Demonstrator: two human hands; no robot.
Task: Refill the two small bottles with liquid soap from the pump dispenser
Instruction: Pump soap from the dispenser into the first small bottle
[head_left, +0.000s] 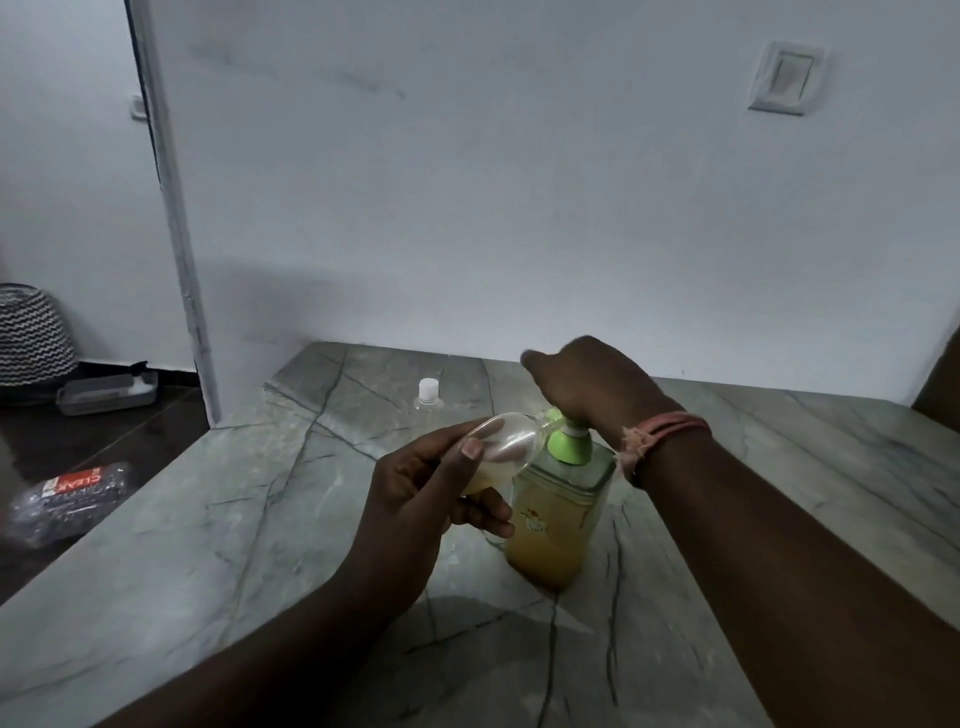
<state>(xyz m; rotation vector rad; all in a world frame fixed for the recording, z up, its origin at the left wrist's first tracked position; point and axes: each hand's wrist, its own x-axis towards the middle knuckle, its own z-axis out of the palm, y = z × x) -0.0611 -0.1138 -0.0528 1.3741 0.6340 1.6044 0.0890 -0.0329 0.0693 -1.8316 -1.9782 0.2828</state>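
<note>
A clear pump dispenser (553, 525) with a green pump top stands on the grey stone counter (260, 519), about half full of yellow soap. My right hand (587, 384) presses down on the pump head, palm over it. My left hand (415, 493) holds a small clear bottle (506, 441) tilted on its side, its open mouth against the green spout; a little yellow liquid lies in its lower end. The second small bottle (428, 397), clear with a white cap, stands farther back on the counter, left of the dispenser.
A white wall runs behind the counter, with a switch plate (784, 78) high on the right. Left of the counter edge, on the dark floor, lie a plastic-wrapped pack (67, 499), a grey tray (106, 392) and a zigzag-patterned basket (31, 332).
</note>
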